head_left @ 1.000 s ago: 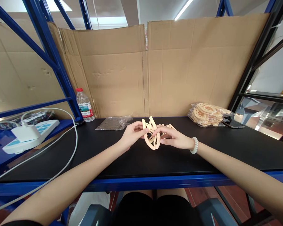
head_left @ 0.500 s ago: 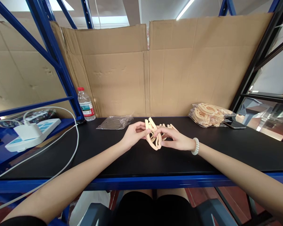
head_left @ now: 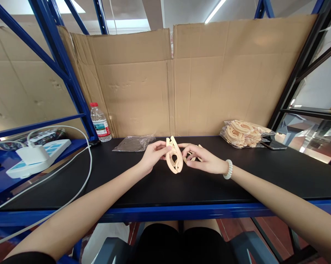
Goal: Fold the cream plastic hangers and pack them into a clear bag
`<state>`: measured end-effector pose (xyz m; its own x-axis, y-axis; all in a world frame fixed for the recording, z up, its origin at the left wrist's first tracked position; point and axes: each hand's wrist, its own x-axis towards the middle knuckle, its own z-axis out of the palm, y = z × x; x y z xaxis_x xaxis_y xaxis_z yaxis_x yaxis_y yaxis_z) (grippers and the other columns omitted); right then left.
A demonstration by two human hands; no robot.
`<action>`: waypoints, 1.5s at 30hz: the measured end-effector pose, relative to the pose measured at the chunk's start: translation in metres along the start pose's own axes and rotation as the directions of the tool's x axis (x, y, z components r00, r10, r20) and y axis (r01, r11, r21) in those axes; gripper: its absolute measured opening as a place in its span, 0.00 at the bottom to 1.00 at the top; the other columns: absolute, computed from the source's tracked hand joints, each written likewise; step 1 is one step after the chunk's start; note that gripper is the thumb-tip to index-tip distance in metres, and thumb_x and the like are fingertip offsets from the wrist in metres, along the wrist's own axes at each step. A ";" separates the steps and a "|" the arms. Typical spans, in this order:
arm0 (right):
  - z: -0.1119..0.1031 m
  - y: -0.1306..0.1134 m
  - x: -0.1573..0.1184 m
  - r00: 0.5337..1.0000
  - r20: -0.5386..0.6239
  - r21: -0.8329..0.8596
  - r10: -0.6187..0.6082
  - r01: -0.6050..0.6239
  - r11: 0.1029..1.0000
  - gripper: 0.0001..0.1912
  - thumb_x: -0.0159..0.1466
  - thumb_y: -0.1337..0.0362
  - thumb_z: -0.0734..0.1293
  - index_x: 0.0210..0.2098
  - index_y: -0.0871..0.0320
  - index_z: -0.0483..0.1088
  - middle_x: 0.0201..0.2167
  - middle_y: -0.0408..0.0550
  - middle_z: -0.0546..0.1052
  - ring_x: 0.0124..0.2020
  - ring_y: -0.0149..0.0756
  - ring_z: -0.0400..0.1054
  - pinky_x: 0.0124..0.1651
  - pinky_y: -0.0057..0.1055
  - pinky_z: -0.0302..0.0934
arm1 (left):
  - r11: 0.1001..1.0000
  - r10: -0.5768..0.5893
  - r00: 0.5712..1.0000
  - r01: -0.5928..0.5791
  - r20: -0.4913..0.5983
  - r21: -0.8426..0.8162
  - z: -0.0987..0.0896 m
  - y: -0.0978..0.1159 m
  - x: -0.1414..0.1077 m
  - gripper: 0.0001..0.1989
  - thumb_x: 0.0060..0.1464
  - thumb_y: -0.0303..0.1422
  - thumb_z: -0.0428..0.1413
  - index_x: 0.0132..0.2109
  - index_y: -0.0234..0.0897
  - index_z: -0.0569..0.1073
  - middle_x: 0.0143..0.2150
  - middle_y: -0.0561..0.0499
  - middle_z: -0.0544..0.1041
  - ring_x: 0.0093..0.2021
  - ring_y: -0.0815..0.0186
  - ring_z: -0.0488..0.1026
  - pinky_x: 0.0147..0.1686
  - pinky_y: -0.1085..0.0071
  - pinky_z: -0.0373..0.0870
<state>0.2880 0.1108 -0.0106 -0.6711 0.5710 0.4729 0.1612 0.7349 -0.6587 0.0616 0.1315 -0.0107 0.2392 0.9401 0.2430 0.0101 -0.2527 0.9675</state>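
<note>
In the middle of the black tabletop, my left hand (head_left: pixel 153 156) pinches a beige folding clothes hanger (head_left: pixel 174 165) by its upper left side. It stands on end, its curved arms folded close into a narrow loop with two tips at the top. Just right of it is my right hand (head_left: pixel 202 160), its fingers bent and apart; whether a fingertip touches the hanger's edge is hard to see. More beige hanger pieces (head_left: pixel 193 157) show behind and between the right fingers, partly hidden by that hand.
A clear bag of beige hangers (head_left: pixel 244 134) lies at the back right beside a phone (head_left: pixel 275 145). Back left are a flat plastic bag (head_left: pixel 134 143) and a water bottle (head_left: pixel 101 124). A white cable (head_left: pixel 90 165) loops from the power strip (head_left: pixel 55 148). Cardboard (head_left: pixel 132 91) walls the back.
The hanger has shifted slightly left with my left hand and its arms look closer together. My right fingers have come off its front and opened a little.
</note>
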 end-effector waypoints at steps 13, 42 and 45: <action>-0.037 0.036 -0.003 0.815 -0.579 -0.052 0.023 -0.065 0.997 0.12 0.61 0.54 0.66 0.31 0.57 0.67 0.40 0.50 0.72 0.40 0.37 0.67 0.44 0.37 0.64 | 0.874 0.104 0.966 0.025 -0.237 0.486 -0.044 -0.036 0.033 0.14 0.41 0.35 0.62 0.38 0.38 0.74 0.24 0.52 0.76 0.28 0.62 0.73 0.31 0.69 0.67; 0.018 0.025 -0.007 0.892 0.141 -0.708 0.429 -0.211 0.673 0.39 0.65 0.38 0.46 0.69 0.50 0.39 0.70 0.57 0.41 0.70 0.52 0.32 0.65 0.59 0.30 | 0.285 -0.190 0.953 -0.176 0.235 0.942 0.011 -0.018 -0.017 0.40 0.55 0.61 0.40 0.68 0.46 0.51 0.72 0.45 0.33 0.68 0.38 0.29 0.61 0.40 0.41; 0.013 0.037 -0.001 0.898 0.127 -0.718 0.421 -0.210 0.663 0.39 0.65 0.38 0.46 0.69 0.51 0.39 0.70 0.58 0.41 0.70 0.53 0.33 0.65 0.59 0.31 | 0.256 -0.170 0.967 -0.145 0.192 0.956 0.015 -0.025 -0.006 0.39 0.56 0.59 0.40 0.68 0.44 0.51 0.72 0.43 0.36 0.68 0.39 0.31 0.62 0.42 0.41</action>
<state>0.2852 0.1330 -0.0431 -0.6265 0.7760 0.0734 0.7675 0.6306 -0.1157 0.0741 0.1293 -0.0374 0.4159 0.9076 0.0573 0.8959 -0.4197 0.1458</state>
